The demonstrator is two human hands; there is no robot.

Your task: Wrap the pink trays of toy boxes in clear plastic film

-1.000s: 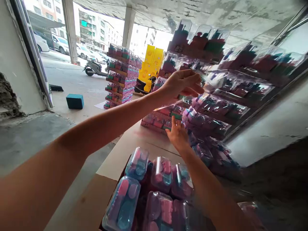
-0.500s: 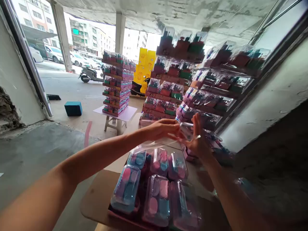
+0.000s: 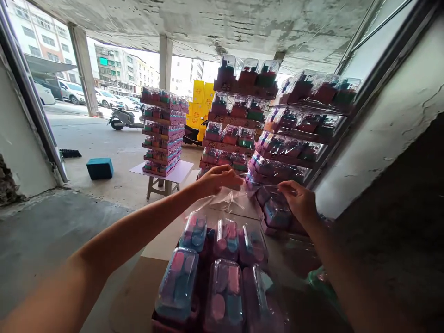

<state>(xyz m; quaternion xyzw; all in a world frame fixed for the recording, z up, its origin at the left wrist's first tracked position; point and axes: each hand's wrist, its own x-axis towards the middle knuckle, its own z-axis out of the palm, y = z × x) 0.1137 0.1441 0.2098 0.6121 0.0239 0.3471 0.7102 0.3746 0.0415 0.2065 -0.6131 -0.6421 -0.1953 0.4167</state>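
Note:
A clear plastic film (image 3: 229, 198) stretches between my two hands, beyond the nearest boxes. My left hand (image 3: 222, 179) pinches its left side, fingers bent together. At the other side my right hand (image 3: 300, 198) has thumb and fingertips closed on the film's thin edge. Below them, close to me, stands a tray (image 3: 157, 321) of clear-lidded packs in two rows. One such pack (image 3: 225, 293) shows pink, purple and blue pieces under its lid. Whether the film is a bag or a loose sheet I cannot tell.
Tall stacks of similar trays (image 3: 239, 118) rise ahead, with another stack (image 3: 300, 125) along the right wall. A further stack (image 3: 161, 132) stands on a small white-topped stool (image 3: 135, 170). On the floor lie a blue box (image 3: 100, 168) and a dark brush head (image 3: 70, 153).
My hands have moved apart, drawing the film out between them. The right hand's raised fingers have closed into a pinch. The view has tilted up slightly.

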